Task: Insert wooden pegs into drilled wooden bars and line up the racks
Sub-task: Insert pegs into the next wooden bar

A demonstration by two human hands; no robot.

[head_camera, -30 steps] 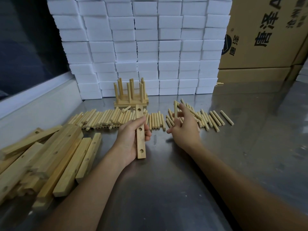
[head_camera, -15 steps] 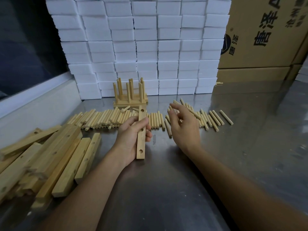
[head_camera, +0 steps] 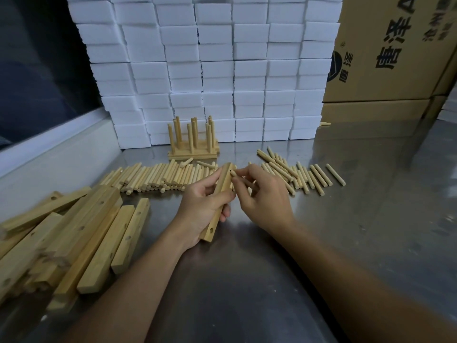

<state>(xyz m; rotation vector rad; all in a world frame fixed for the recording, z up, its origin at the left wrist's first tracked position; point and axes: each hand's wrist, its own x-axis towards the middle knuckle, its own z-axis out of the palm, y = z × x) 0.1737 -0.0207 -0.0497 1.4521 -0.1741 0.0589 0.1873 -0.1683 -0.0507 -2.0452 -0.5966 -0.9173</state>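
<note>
My left hand (head_camera: 200, 206) grips a drilled wooden bar (head_camera: 217, 211), lifted and turned so its holes face right. My right hand (head_camera: 265, 196) pinches a wooden peg (head_camera: 233, 173) between thumb and fingers, its tip at the bar's top hole; most of the peg is hidden by the fingers. Loose pegs lie in a row (head_camera: 153, 178) to the left behind my hands and in a scatter (head_camera: 301, 174) to the right. Finished racks (head_camera: 193, 144) with upright pegs stand at the back centre. A pile of drilled bars (head_camera: 74, 238) lies at the left.
The work surface is a steel table (head_camera: 358, 219). A wall of white foam blocks (head_camera: 210, 70) stands behind the racks. Cardboard boxes (head_camera: 395, 50) rise at the back right. A raised ledge (head_camera: 57, 154) runs along the left edge.
My right hand left the peg scatter with a peg and moved left to the bar's top hole. My left hand rolled and tilted the bar, so the holes now face right.
</note>
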